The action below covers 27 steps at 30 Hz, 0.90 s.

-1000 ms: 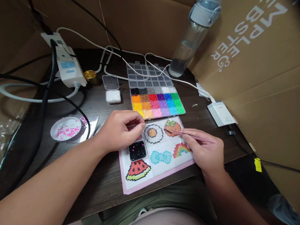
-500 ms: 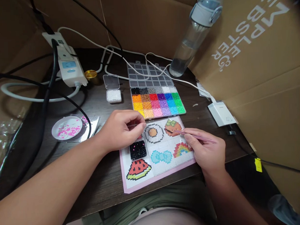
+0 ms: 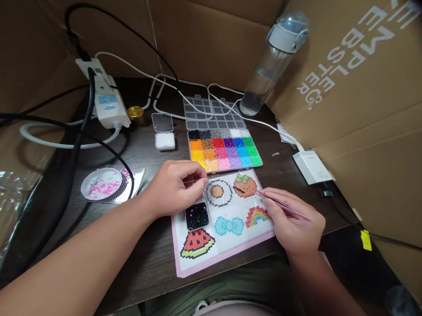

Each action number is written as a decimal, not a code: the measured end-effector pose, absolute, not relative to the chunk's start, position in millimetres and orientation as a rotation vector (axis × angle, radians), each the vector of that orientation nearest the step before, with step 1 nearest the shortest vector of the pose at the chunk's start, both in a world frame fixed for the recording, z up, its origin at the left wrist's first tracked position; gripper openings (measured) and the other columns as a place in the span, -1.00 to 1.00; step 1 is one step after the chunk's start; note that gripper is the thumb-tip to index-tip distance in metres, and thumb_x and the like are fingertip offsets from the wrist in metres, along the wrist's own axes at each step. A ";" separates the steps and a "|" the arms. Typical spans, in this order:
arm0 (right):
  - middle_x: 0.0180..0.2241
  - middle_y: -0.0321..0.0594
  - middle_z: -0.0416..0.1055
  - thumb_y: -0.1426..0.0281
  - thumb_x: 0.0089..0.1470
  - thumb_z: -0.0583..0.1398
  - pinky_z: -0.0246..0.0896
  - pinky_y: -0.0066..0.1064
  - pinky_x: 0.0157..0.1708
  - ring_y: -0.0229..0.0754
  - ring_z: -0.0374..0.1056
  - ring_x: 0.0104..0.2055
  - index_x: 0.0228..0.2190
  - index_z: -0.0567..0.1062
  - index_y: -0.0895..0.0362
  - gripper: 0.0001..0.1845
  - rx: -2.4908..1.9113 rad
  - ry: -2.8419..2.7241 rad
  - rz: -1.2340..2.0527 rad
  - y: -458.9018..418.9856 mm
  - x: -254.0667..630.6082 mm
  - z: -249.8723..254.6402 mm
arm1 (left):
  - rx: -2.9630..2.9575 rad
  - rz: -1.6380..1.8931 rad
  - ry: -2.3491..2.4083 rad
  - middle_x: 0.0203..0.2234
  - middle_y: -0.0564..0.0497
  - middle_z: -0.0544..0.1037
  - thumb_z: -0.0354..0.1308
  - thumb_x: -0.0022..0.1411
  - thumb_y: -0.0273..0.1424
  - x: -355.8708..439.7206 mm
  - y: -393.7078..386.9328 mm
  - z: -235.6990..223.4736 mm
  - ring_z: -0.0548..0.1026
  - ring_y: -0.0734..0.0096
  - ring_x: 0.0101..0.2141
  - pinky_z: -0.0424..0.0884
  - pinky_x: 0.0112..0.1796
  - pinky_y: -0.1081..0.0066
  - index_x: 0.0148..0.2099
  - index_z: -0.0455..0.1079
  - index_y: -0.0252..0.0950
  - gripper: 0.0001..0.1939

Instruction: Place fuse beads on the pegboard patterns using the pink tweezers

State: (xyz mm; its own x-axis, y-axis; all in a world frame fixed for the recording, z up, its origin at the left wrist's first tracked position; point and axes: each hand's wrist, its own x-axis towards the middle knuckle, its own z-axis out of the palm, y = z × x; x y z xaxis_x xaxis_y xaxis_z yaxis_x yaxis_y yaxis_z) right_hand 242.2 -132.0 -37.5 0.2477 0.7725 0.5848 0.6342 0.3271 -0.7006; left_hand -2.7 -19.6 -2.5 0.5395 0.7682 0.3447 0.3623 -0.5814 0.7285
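Note:
Pink tweezers (image 3: 285,206) are gripped in my right hand (image 3: 297,221), their tips at the orange persimmon pattern (image 3: 245,185). That pattern lies under a clear pegboard (image 3: 230,204), beside a fried-egg pattern (image 3: 218,192), a blue bow (image 3: 229,226) and a rainbow (image 3: 257,216). My left hand (image 3: 180,187) is closed, thumb and fingers together at the board's upper left; whatever they pinch is hidden. Just below it sits a small box of black beads (image 3: 196,216) with a few pink ones. A watermelon picture (image 3: 198,243) shows on the sheet's lower left.
Behind the board stands an open bead case (image 3: 224,150) with many colours. A white bead box (image 3: 165,141), a dish of pink beads (image 3: 102,183), a power strip (image 3: 106,97), a water bottle (image 3: 271,64) and a charger (image 3: 309,166) surround it. Cables cross the table.
The whole view has shifted slightly down and right. The tweezers' tips remain at the persimmon, with the right hand turned a little. My left hand keeps its closed pose.

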 end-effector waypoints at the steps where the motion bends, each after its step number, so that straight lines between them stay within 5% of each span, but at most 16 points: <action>1: -0.30 -0.21 0.65 0.60 0.02 0.33 0.57 -0.28 -0.24 -0.11 0.59 -0.27 -0.26 0.68 0.07 -0.74 -1.355 -1.474 0.108 -132.5 242.0 -37.4 | 2.189 0.901 0.903 -0.65 0.15 0.45 0.14 0.13 -0.51 -2.8 -19.5 -3.1 0.32 0.64 -0.63 0.21 -0.58 0.58 -0.47 0.45 -0.33 -0.86; 9: -0.23 -0.15 0.64 0.73 -0.08 0.34 0.57 -0.21 -0.28 -0.04 0.59 -0.24 -0.08 0.62 0.05 -0.47 -1.164 -1.640 -0.142 -147.7 219.6 -29.0 | 2.208 0.929 0.880 -0.64 0.13 0.46 0.14 0.11 -0.55 -3.1 -18.5 -9.4 0.34 0.63 -0.61 0.22 -0.55 0.59 -0.47 0.46 -0.34 -0.86; 16: -0.28 -0.05 0.64 0.69 0.03 0.28 0.57 -0.34 -0.20 -0.10 0.60 -0.24 -0.22 0.64 0.20 -0.72 -1.084 -1.601 0.408 -150.7 173.5 -16.4 | 2.208 0.969 0.854 -0.64 0.14 0.45 0.16 0.10 -0.58 -2.6 -19.9 -9.5 0.33 0.66 -0.61 0.22 -0.54 0.61 -0.47 0.46 -0.36 -0.87; 27: -0.34 -0.08 0.65 0.69 0.03 0.28 0.54 -0.50 -0.17 -0.17 0.61 -0.27 -0.31 0.66 0.24 -0.79 -1.084 -1.640 0.542 -145.4 169.0 -16.6 | 2.193 0.955 0.867 -0.64 0.13 0.45 0.15 0.11 -0.55 -2.0 -21.7 -10.2 0.33 0.62 -0.60 0.22 -0.53 0.58 -0.46 0.44 -0.34 -0.88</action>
State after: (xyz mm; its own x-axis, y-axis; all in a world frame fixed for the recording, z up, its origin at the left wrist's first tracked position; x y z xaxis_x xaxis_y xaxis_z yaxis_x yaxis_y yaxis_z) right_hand 169.0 -145.4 -16.6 -0.0411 0.8578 0.5123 0.3831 0.4871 -0.7849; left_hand -2.0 -21.7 -10.2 0.5302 0.7478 0.3996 0.3257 -0.6147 0.7183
